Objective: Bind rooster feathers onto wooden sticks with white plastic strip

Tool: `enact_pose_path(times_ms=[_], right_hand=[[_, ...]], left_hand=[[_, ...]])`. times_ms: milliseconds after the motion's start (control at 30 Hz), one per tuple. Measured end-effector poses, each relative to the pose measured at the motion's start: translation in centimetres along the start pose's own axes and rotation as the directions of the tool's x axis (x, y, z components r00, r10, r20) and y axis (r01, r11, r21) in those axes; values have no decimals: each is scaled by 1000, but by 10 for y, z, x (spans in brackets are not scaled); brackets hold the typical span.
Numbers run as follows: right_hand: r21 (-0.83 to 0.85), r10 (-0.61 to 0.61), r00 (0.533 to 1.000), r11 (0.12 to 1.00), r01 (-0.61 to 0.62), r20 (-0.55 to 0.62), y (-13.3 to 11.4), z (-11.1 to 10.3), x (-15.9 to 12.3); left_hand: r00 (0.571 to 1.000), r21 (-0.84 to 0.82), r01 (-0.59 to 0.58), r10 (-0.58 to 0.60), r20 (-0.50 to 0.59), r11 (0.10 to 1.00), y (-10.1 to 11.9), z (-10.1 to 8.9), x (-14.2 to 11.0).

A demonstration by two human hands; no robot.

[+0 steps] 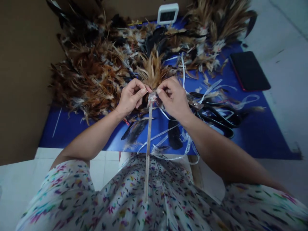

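A bundle of tan feathers [153,69] fans out at the far end of a thin stick [148,138]. The stick runs back from the bundle over the table edge to my patterned clothing. Around the bundle's whitish bound base [152,97], my left hand [133,96] pinches from the left with thumb and forefinger. From the right, my right hand [173,98] pinches at the same base, its fingers curled. What lies between each hand's fingertips is too small to make out.
Loose brown and black feathers [89,77] cover the blue table [255,128] at left and back. Black-handled scissors [216,117] lie right of my right hand, among clear plastic strips [189,142]. A phone [250,70] and a small white display device [167,14] lie farther off. Cardboard [21,80] stands left.
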State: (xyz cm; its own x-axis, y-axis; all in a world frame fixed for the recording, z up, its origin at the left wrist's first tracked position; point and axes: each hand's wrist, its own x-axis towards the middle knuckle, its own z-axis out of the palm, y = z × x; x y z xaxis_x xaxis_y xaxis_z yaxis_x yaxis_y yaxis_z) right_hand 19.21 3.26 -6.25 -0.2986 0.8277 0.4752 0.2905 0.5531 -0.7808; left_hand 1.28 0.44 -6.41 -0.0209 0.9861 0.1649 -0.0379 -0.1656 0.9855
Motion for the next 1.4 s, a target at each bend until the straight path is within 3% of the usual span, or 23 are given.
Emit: enact_pose_path(times_ms=[167, 400, 600, 767, 867, 967, 1167, 1400], right_hand=[[-75, -124, 992, 990, 121, -36, -2, -3, -3], [-194, -226, 974, 955, 224, 15, -10, -5, -7], [-146, -180, 980, 971, 190, 80, -13, -6, -6], [-76, -85, 994, 993, 91, 75, -23, -13, -7], [-36, -99, 994, 994, 101, 55, -26, -18, -5], [-40, -110, 988, 993, 115, 111, -22, -18, -2], [-75, 24, 994, 997, -16, 106, -14, -14, -1], [-68, 185, 977, 982, -178, 109, -18, -16, -1]], left_hand=[[999, -19, 34, -34, -1, 999, 3, 2, -2], [996, -136, 69, -60, 64, 988, 3, 6, -3], [992, -154, 66, -48, 120, 986, 3, 7, -6], [991, -162, 57, -37, 126, 985, 2, 6, -6], [994, -198, 92, -79, 76, 976, -2, 6, -5], [995, -223, 101, -102, 3, 970, -8, 5, -4], [998, -186, 63, -67, -16, 981, -12, 5, -4], [993, -116, 20, -7, 115, 993, -7, 4, -5]])
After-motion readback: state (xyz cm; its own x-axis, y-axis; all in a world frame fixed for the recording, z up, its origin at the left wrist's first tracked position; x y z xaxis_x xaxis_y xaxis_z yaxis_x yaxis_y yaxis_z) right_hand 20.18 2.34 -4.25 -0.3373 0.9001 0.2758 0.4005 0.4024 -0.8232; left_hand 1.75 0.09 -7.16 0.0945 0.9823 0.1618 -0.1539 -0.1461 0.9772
